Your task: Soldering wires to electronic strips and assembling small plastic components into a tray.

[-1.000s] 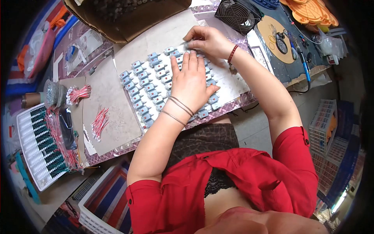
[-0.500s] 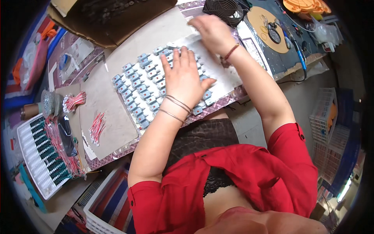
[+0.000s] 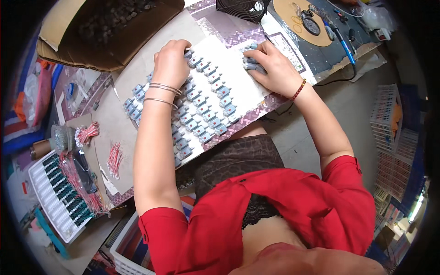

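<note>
Small blue-grey blocks with red dots (image 3: 215,86) stand in slanted rows on a white sheet (image 3: 229,68) on the table. My left hand (image 3: 172,62) is over the far left part of the rows, its fingers curled down beside a block. What its fingertips hold, if anything, is hidden. To the right of the rows, my right hand (image 3: 278,69) has thumb and fingers closed round a cluster of several blue-grey blocks (image 3: 253,65) low over the sheet. My left forearm covers some of the blocks.
A cardboard box (image 3: 82,57) with dark pieces stands at the far left. Red-and-white wire bundles (image 3: 114,160) lie on the left, near a white tray (image 3: 46,192). A black fan (image 3: 240,7) and a blue soldering iron (image 3: 346,50) are at the far right.
My left hand has gone from lying flat on the rows to curled fingers farther left. My right hand has come down from the far edge to the right of the rows, round several blocks.
</note>
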Motion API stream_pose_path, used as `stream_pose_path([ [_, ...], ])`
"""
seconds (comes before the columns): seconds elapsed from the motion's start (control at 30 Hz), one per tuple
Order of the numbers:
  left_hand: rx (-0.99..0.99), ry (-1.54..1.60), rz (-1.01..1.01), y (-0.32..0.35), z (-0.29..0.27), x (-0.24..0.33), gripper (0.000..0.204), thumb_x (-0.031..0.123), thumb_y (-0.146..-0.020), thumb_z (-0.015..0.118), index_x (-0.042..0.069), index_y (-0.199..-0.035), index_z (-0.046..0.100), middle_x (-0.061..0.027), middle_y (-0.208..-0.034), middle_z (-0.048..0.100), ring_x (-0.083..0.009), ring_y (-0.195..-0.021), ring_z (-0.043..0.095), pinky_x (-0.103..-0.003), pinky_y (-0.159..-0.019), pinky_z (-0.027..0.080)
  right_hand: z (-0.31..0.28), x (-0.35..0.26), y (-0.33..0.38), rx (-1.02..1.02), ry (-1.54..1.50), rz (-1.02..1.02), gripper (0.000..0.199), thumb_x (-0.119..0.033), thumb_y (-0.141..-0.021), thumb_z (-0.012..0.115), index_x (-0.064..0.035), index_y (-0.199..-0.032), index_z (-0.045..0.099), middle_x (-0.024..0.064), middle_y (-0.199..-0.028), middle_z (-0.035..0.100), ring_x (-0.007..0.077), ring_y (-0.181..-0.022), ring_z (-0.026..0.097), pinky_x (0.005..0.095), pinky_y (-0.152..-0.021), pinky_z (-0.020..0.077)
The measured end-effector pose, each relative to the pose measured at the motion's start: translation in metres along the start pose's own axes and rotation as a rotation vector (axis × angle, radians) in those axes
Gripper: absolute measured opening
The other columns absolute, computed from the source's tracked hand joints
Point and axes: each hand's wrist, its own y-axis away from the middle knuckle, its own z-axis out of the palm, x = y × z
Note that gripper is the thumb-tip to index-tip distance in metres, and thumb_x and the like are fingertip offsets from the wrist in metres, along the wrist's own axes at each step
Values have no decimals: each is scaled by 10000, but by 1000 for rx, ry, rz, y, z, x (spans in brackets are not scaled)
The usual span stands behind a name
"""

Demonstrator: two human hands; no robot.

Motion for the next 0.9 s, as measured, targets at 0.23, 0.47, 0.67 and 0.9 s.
stream_pose_path([
  [0.23,-100,111,-120,-7,-4,-11,171,130,-882,654,25,-1011,696,-143,-1005,681,-315,-952,653,-373,-854,519,7,1,0,57,37,-106,261,-81,-830,676,-38,-1081,619,139,-974,573,338,-868,628,409,-758,539],
  [0.47,83,-24,123,7,4,10,258,274,-918,637,77,-1057,727,-103,-1124,680,-282,-1044,631,-419,-965,443,-6,-6,9,-113,-586,299,247,-115,-866,694,-39,-1083,606,126,-917,617,264,-812,644,356,-743,535],
  [0.67,44,-239,126,22,7,23,295,278,-923,637,98,-1150,693,-99,-1238,646,-281,-1174,588,-518,-1107,305,1,-7,12,-94,-288,-124,114,-113,-887,664,-43,-977,664,120,-906,620,295,-848,623,373,-774,512],
  [0.9,20,149,319,57,2,88,216,143,-824,724,84,-1027,680,-69,-1022,663,-261,-1003,610,-445,-1011,378,1,-9,24,117,-170,51,138,-113,-874,679,-51,-997,681,133,-899,606,324,-861,618,383,-755,512],
])
